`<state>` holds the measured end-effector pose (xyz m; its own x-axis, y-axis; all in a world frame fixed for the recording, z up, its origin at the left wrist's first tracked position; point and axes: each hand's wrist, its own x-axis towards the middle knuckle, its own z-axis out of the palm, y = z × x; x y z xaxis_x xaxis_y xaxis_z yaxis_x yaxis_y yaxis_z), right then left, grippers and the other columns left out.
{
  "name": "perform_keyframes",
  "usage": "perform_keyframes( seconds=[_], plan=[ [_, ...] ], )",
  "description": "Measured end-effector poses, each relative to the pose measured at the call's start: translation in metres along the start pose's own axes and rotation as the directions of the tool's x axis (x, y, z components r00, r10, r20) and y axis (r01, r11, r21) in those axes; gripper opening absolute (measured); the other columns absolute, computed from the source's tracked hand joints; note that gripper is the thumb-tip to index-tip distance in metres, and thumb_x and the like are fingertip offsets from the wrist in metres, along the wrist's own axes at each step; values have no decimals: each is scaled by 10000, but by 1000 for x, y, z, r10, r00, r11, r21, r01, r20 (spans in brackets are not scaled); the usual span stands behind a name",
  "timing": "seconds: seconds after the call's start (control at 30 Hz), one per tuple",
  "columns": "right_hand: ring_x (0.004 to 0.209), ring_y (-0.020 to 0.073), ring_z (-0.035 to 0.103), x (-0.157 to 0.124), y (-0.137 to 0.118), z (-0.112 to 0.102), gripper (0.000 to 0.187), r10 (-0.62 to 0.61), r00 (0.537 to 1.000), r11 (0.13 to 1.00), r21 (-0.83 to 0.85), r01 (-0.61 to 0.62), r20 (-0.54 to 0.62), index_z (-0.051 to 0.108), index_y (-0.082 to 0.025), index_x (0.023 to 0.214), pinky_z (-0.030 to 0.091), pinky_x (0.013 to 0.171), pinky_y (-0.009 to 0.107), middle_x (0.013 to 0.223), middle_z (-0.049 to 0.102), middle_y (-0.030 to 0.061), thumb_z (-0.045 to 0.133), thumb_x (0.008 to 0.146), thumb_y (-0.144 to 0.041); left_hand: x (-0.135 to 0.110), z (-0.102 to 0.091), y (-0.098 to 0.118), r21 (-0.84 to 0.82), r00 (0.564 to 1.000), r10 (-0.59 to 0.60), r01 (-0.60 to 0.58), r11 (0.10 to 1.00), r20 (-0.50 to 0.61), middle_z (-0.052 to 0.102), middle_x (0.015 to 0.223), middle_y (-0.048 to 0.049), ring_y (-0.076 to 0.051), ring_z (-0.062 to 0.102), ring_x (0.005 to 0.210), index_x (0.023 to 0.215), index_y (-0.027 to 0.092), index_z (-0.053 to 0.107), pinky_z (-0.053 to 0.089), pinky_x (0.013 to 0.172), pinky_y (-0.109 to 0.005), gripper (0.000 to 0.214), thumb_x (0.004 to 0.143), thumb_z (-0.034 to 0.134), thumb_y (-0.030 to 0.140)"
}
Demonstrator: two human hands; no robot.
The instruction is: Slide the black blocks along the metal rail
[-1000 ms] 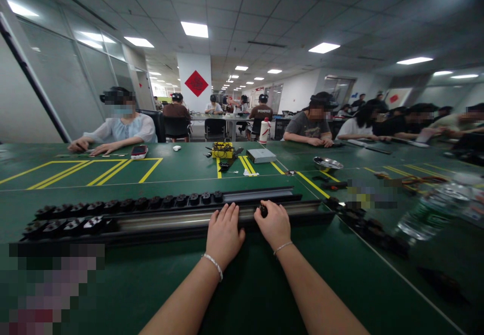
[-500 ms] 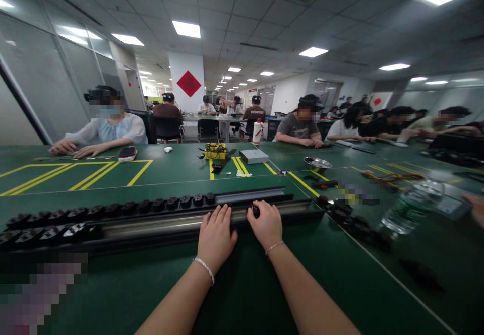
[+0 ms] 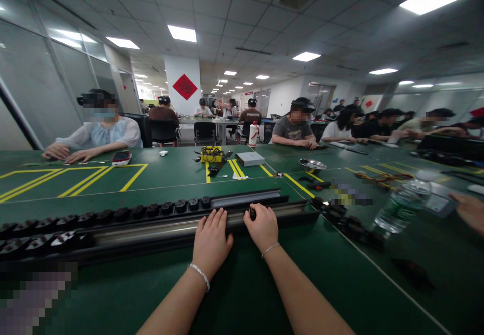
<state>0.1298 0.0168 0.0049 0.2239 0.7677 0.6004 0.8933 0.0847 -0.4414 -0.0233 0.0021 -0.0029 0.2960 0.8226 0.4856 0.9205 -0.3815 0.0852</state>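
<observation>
My left hand [image 3: 212, 239] lies across the near long black rail [image 3: 151, 231], fingers stretched over it and thumb apart. Close by on the right, my right hand [image 3: 263, 226] is closed around a small dark knob-like piece [image 3: 252, 214], held at the same rail; its lower part is hidden by my fingers. A bright metallic strip runs along the rail's channel. Round-topped black pieces [image 3: 62, 244] sit in its left end. Behind it is a second black rail [image 3: 253, 197], with a row of similar black pieces [image 3: 138, 212] filling its left side.
Loose black pieces [image 3: 351, 222] lie right of the rails, near a clear plastic bottle [image 3: 403, 204]. Farther back are a metal bowl [image 3: 313, 164], a grey box [image 3: 250, 159], a yellow box with cables [image 3: 212, 153] and a phone [image 3: 121, 157]. Another person's hand [image 3: 469, 211] shows at right.
The view has swung slightly right, so everything sits a little farther left. My hands stay at the same place on the rail. The other person's hand at the right edge shows more.
</observation>
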Motion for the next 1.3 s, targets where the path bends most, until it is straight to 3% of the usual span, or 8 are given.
perform_keyframes(
  seconds=[0.3, 0.83, 1.13, 1.3],
  plan=[
    [932, 192, 583, 0, 0, -1, 205, 12, 1000, 1000, 4, -12, 13, 621, -187, 904, 285, 962, 361, 926, 668, 53, 487, 767, -261, 0, 0, 0, 9, 1000, 1, -1, 1000, -2, 453, 1360, -40, -205, 357, 1269, 1286, 186, 425, 253, 1048, -401, 536, 768, 443, 322],
    [1093, 201, 535, 0, -2, -4, 284, 61, 994, 998, -2, -61, 91, 625, -181, 1010, 254, 1021, 386, 1055, 657, 76, 487, 788, -291, 0, 0, 1, 1, 1000, 10, -10, 1000, -24, 467, 1346, -70, -227, 373, 1253, 1276, 167, 438, 245, 1039, -422, 531, 763, 425, 304],
    [1114, 201, 522, 2, 3, -8, 305, 21, 986, 999, 21, -25, 168, 609, -195, 1060, 292, 1007, 371, 1091, 643, 67, 490, 809, -323, 5, -7, 20, 66, 992, -90, 85, 994, 85, 408, 1372, -123, -299, 318, 1275, 1329, 282, 352, 210, 1011, -517, 628, 726, 501, 378],
    [1138, 203, 505, 0, 7, -7, 338, -6, 986, 1000, 15, 4, 169, 596, -184, 1103, 305, 1000, 365, 1129, 625, 77, 476, 826, -335, 10, -5, 33, 118, 981, -156, 142, 983, 112, 408, 1355, -158, -364, 308, 1269, 1307, 319, 379, 210, 985, -556, 655, 685, 563, 414]
  ],
)
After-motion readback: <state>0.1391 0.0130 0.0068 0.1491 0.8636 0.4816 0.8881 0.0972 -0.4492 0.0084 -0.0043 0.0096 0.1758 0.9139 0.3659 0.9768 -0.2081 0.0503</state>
